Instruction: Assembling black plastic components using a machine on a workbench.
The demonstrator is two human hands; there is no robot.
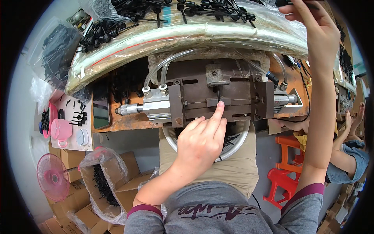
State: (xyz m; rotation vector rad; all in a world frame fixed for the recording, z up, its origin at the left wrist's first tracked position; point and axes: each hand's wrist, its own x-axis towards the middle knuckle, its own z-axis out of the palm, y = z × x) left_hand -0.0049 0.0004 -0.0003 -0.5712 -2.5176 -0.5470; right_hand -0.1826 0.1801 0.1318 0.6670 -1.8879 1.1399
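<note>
Brown metal forms the blocky fixture (193, 74) along your workbench (134, 124)'s near edge, open orange surface to its left. Your left hand (203, 134), released, points a straight index finger at the slim black rod (219, 93) mid-fixture. Beyond, by the plastic-wrapped shelf (187, 34)'s right end, your right hand (317, 23) meets a black piece (283, 3); grip unclear.

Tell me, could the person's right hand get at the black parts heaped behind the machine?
Probably yes: the right hand is raised near the black parts, with only clear plastic seemingly between, though it appears to hold a dark piece.
</note>
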